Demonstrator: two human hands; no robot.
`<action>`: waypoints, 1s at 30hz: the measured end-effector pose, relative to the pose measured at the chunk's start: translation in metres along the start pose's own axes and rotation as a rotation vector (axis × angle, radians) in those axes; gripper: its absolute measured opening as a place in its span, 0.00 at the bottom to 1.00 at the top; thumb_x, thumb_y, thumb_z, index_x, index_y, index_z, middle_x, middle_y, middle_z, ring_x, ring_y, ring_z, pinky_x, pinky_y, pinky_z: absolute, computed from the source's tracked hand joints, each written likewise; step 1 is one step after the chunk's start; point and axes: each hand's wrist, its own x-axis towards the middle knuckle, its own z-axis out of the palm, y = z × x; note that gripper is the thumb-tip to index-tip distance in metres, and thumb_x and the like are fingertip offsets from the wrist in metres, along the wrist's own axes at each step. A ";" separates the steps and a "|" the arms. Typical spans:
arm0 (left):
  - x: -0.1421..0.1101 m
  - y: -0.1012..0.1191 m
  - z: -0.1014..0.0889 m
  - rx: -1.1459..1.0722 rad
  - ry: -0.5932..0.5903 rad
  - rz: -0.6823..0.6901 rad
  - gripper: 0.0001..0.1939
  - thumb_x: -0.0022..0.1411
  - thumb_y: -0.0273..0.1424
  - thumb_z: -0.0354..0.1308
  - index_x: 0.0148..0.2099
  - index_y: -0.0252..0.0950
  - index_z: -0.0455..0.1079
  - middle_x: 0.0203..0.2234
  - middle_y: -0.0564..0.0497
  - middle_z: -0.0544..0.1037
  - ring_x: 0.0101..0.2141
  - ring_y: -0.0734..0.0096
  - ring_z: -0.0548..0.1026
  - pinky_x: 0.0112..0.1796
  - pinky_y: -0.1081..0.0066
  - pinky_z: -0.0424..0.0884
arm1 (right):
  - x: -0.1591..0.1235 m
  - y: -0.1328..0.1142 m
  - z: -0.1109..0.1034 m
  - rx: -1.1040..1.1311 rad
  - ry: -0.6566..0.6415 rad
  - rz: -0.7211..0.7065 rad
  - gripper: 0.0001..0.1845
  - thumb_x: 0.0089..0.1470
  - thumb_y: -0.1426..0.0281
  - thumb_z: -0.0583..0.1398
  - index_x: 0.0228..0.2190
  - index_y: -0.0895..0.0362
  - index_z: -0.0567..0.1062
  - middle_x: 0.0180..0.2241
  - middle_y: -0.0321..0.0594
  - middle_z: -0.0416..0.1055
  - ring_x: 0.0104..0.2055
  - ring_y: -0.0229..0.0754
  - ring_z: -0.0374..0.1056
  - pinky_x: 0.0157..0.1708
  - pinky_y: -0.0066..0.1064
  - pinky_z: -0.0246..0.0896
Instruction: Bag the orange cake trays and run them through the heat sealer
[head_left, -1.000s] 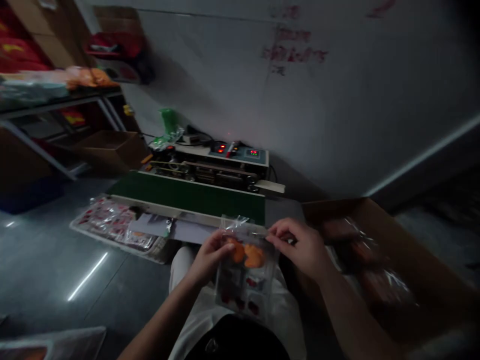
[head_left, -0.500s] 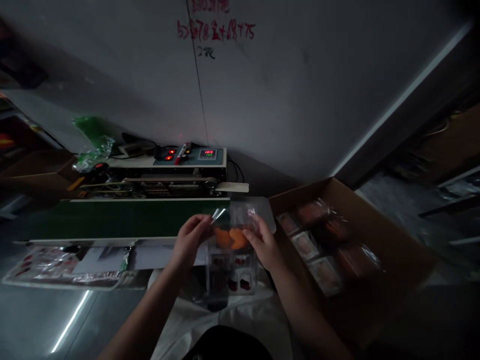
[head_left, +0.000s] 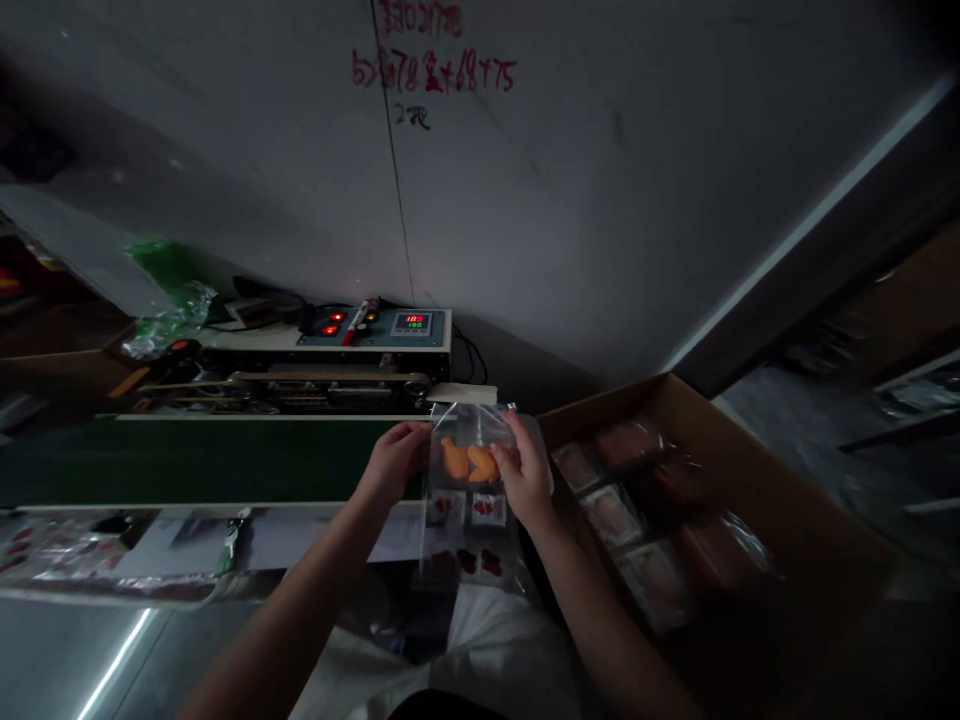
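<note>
A clear plastic bag point(head_left: 469, 500) with orange pieces and small red-printed packets inside hangs between my two hands, in front of my lap. My left hand point(head_left: 394, 468) pinches its upper left edge. My right hand point(head_left: 523, 472) grips its upper right edge. Both hands are closed on the bag. The bag's top lies close to the right end of the green conveyor belt point(head_left: 187, 460) of a band sealing machine point(head_left: 322, 355), whose red display digits glow.
An open cardboard box point(head_left: 720, 440) with several filled bags stands at my right. A flat tray point(head_left: 97, 565) of sealed packets lies at the left, below the belt. A green crumpled bag point(head_left: 161, 295) sits on the machine's left end. The wall behind bears red writing.
My hands have lifted the bag forward, nearer the conveyor's right end. The view has swung right since a second ago, bringing the cardboard box further into view.
</note>
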 end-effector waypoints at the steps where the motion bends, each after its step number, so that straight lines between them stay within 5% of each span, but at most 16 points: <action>1: 0.006 0.001 0.005 -0.003 0.012 0.003 0.21 0.38 0.37 0.74 0.32 0.32 0.73 0.23 0.54 0.75 0.23 0.77 0.74 0.25 0.78 0.69 | 0.005 0.004 0.001 -0.021 0.018 -0.024 0.31 0.59 0.57 0.58 0.60 0.56 0.66 0.59 0.49 0.66 0.60 0.49 0.65 0.57 0.43 0.65; 13: 0.060 -0.004 0.023 -0.107 0.138 -0.076 0.09 0.45 0.27 0.69 0.28 0.31 0.71 0.19 0.51 0.75 0.18 0.73 0.73 0.19 0.75 0.66 | 0.040 0.049 0.025 -0.169 0.146 0.022 0.28 0.57 0.59 0.57 0.55 0.59 0.69 0.53 0.53 0.70 0.54 0.49 0.67 0.52 0.42 0.65; 19: 0.060 0.002 0.009 -0.115 0.174 -0.048 0.11 0.43 0.29 0.69 0.26 0.32 0.70 0.16 0.55 0.72 0.14 0.78 0.67 0.15 0.78 0.57 | 0.039 0.038 0.045 -0.242 0.183 0.047 0.22 0.56 0.63 0.59 0.51 0.57 0.69 0.47 0.49 0.69 0.47 0.46 0.67 0.48 0.39 0.65; 30: 0.062 0.017 -0.030 -0.061 0.295 0.002 0.10 0.43 0.30 0.69 0.28 0.32 0.71 0.16 0.55 0.73 0.15 0.76 0.68 0.18 0.76 0.61 | 0.040 0.028 0.102 -0.176 0.244 0.062 0.16 0.49 0.70 0.64 0.39 0.55 0.66 0.41 0.45 0.67 0.44 0.47 0.66 0.48 0.41 0.64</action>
